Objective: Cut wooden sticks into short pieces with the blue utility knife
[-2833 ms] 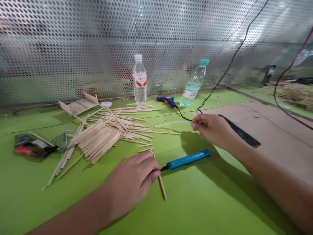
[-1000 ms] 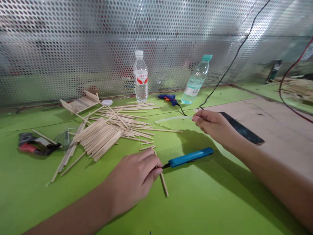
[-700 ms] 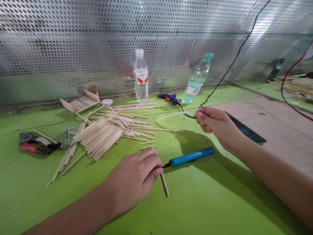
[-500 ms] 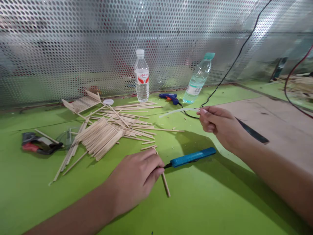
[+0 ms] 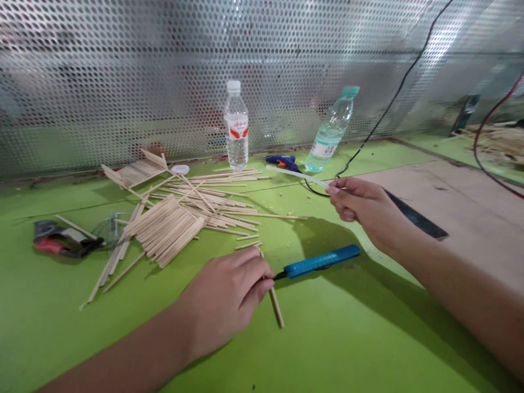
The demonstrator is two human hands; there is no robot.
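Observation:
My left hand [image 5: 233,292] is closed, its thumb and fingers pinching the dark end of a blue-handled tool [image 5: 323,261]; the tool's tip is hidden in the fingers. A short wooden stick [image 5: 277,308] passes under those fingertips on the green table. My right hand [image 5: 364,210] pinches one end of a translucent white glue stick [image 5: 297,173], which points left above the table. Behind it lies a blue glue gun [image 5: 282,161] with an orange trigger.
Many loose wooden sticks [image 5: 229,210] surround a slatted stick panel [image 5: 166,226]. Farther back stands a similar stick piece [image 5: 141,170]. Two bottles [image 5: 236,144] stand near the perforated metal wall [image 5: 164,71]. Red-and-black cutters [image 5: 65,240] lie left; a dark strip [image 5: 415,214] lies right.
In my right hand, the glue stick's free end has tilted upward, and the hand has shifted slightly left. My left hand stays on the blue-handled tool.

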